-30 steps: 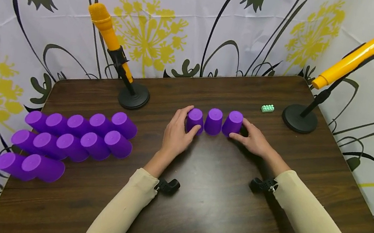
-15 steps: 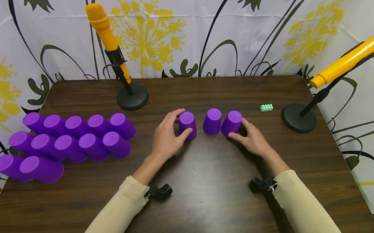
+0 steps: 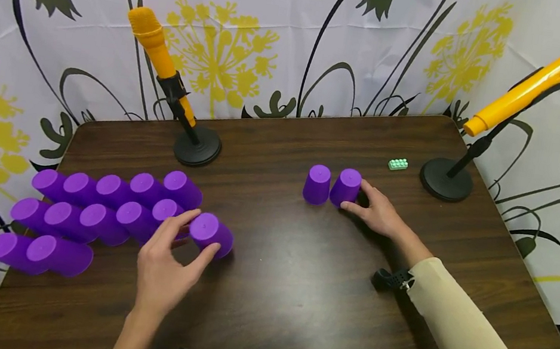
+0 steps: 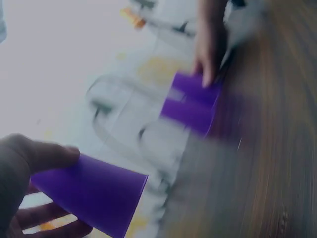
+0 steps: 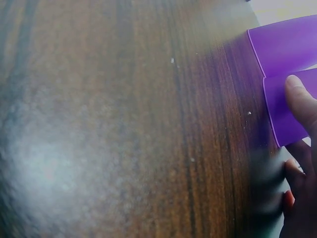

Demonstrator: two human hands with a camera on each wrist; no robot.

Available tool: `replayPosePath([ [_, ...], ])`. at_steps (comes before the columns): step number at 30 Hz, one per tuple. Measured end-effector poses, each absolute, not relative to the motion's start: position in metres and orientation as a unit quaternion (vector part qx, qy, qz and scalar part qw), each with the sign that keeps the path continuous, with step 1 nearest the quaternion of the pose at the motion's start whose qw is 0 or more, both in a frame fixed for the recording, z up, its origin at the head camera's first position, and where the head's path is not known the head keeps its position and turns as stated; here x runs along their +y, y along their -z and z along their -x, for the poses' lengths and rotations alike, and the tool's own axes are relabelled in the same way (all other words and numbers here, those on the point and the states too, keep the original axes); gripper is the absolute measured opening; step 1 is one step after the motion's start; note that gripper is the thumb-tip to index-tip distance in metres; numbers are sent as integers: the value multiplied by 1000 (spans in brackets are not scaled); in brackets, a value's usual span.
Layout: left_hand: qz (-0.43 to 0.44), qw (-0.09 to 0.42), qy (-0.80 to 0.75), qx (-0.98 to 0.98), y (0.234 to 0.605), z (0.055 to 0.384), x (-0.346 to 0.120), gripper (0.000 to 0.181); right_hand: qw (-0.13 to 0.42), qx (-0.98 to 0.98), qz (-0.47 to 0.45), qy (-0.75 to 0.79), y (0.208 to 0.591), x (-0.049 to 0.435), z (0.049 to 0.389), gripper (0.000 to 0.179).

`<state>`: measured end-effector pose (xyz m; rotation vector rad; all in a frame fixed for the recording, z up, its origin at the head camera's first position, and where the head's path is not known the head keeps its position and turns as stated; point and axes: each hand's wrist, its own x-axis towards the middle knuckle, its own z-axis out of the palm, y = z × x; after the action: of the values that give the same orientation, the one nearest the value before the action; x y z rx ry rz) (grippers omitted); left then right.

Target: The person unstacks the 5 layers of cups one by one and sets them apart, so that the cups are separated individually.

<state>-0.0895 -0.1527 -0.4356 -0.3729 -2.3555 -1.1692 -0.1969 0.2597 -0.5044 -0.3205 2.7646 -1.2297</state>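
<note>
My left hand grips an upside-down purple plastic cup between thumb and fingers, beside the right end of the cup group. In the left wrist view this cup sits off the tabletop, its rim facing the blurred table. Two more upside-down purple cups stand side by side at the table's middle back. My right hand holds the right one, thumb at its front and fingers round its far side. The left one stands against it, untouched; in the right wrist view their rims meet on the wood.
Several purple cups stand upside down in three rows at left, one partly behind my left hand. Two yellow microphones, on a left stand and a right stand, flank the back. A mint toy brick lies near the right stand.
My left hand has pulled the leftmost of three cups away from the other two and carried it left and nearer, beside the cup rows. My right hand has kept its place.
</note>
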Motion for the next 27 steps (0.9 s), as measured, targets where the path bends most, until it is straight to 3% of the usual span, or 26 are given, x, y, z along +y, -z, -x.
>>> replayPosePath([
  [4,81,336,406,-846,439,72,-196,64,46,907,112,404,504,259,198,69],
  [8,-17,389,342,-855,447,62,-238,62,48,906,115,405,502,259,198,69],
  [16,-160,389,258,-870,467,57,-277,60,54,907,108,404,502,259,197,67],
  [27,-213,361,251,-873,482,62,-285,55,47,909,104,401,506,259,196,66],
])
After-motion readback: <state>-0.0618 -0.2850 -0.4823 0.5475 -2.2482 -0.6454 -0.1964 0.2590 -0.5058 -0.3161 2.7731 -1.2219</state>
